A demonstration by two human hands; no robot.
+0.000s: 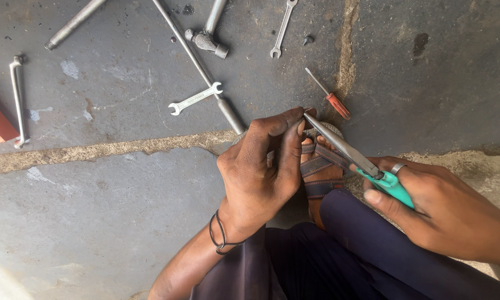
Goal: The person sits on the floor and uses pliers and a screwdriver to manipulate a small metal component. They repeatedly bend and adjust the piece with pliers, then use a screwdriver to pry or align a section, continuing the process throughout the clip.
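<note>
Nearby, spanners [195, 98], hammer [207, 40], screwdriver [329, 95]; right hand [428, 205] fingers wrapped around pliers [350, 155], left hand [261, 166] fingers pinched at their tip.

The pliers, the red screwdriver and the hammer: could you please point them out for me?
pliers [344, 150], head view, on the long metal nose
red screwdriver [338, 105], head view, on the red handle
hammer [205, 41], head view, on the metal head

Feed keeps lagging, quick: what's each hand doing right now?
Left hand: closed, fingers pinching something small at the plier tips; cannot tell what.
Right hand: closed on the green-handled pliers.
</note>
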